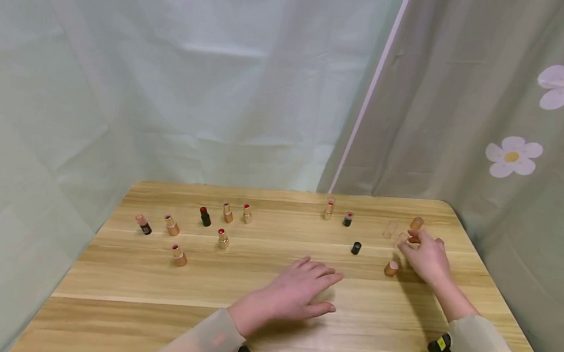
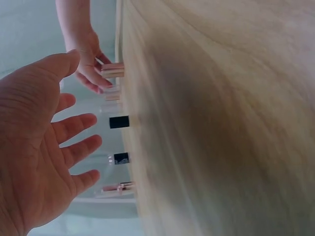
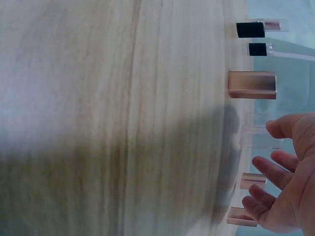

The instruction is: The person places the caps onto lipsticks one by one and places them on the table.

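Note:
My right hand (image 1: 427,255) reaches over the right side of the table, with thumb and fingers apart. A clear cap (image 1: 402,238) stands at the thumb and fingertips; a second clear cap (image 1: 391,229) is just left of it. Beyond the fingers is a rose-gold cap (image 1: 416,223), and nearer the body is another copper-coloured cap (image 1: 391,268). In the right wrist view the thumb overlaps the clear plastic, beside a large rose-gold cap (image 3: 252,85). Over the middle of the table, my left hand (image 1: 300,289) holds nothing, palm down with fingers spread, as the left wrist view confirms.
Several uncapped lipsticks stand on the left, among them a black one (image 1: 205,217) and a gold one (image 1: 223,239). At the back stand a clear-capped gold lipstick (image 1: 328,210) and a dark clear-topped one (image 1: 348,219). A small black cap (image 1: 355,248) stands between the hands. Curtains (image 1: 251,79) rise behind the table.

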`<move>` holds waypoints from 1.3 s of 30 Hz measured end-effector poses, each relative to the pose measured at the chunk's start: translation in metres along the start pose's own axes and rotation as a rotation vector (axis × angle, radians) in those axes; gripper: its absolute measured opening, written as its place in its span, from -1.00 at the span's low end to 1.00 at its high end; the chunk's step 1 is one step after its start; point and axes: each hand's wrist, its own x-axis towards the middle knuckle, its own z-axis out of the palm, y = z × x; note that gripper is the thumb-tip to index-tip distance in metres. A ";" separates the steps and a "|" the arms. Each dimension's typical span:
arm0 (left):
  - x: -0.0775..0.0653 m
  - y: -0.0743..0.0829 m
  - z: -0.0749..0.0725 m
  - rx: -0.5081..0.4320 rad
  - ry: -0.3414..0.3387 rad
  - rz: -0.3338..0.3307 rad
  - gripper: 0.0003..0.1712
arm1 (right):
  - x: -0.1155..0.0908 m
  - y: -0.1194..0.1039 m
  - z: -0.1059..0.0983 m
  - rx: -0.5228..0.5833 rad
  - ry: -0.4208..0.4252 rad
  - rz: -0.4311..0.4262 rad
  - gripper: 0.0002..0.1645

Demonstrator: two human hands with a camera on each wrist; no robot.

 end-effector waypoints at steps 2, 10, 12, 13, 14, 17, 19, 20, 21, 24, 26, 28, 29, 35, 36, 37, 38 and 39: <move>0.004 0.001 0.003 0.019 -0.008 -0.007 -0.23 | 0.001 0.002 0.002 -0.002 -0.003 0.003 -0.31; 0.019 0.008 0.010 0.087 -0.025 -0.006 -0.22 | 0.003 0.000 0.008 -0.024 0.014 0.022 -0.39; 0.020 0.010 0.010 0.082 -0.028 -0.003 -0.21 | 0.004 0.001 0.009 -0.032 0.027 0.028 -0.41; 0.020 0.010 0.010 0.083 -0.029 -0.002 -0.21 | 0.004 0.001 0.010 -0.034 0.034 0.030 -0.42; 0.020 0.011 0.011 0.084 -0.029 -0.001 -0.21 | 0.003 0.000 0.011 -0.033 0.042 0.031 -0.44; 0.020 0.012 0.011 0.082 -0.029 -0.003 -0.21 | 0.003 0.000 0.012 -0.024 0.062 0.036 -0.48; 0.019 0.012 0.012 0.075 -0.030 -0.006 -0.20 | 0.003 0.000 0.013 -0.019 0.071 0.038 -0.50; 0.019 0.012 0.013 0.071 -0.030 -0.006 -0.20 | 0.003 0.000 0.013 -0.018 0.074 0.039 -0.51; 0.019 0.012 0.013 0.067 -0.031 -0.008 -0.19 | 0.002 0.000 0.013 -0.018 0.077 0.039 -0.52; 0.018 0.011 0.014 0.061 -0.035 -0.010 -0.19 | 0.001 -0.001 0.014 -0.021 0.080 0.040 -0.54; 0.018 0.011 0.014 0.058 -0.036 -0.011 -0.19 | 0.000 -0.001 0.014 -0.018 0.076 0.038 -0.55; 0.018 0.011 0.014 0.055 -0.036 -0.012 -0.19 | -0.001 -0.001 0.014 -0.012 0.069 0.040 -0.55; 0.017 0.011 0.014 0.053 -0.035 -0.011 -0.20 | -0.001 -0.001 0.014 -0.008 0.067 0.040 -0.54; 0.017 0.010 0.016 0.044 -0.028 -0.006 -0.21 | -0.004 0.000 0.016 0.003 0.078 0.038 -0.54; 0.017 0.010 0.017 0.045 -0.026 -0.005 -0.21 | -0.004 0.000 0.016 0.002 0.082 0.038 -0.54; 0.017 0.010 0.017 0.045 -0.026 -0.005 -0.20 | -0.005 0.000 0.016 0.001 0.086 0.039 -0.54; 0.017 0.010 0.017 0.045 -0.026 -0.005 -0.20 | -0.005 0.001 0.017 0.001 0.092 0.040 -0.54; 0.017 0.010 0.017 0.044 -0.028 -0.006 -0.20 | -0.006 0.001 0.017 0.004 0.097 0.041 -0.54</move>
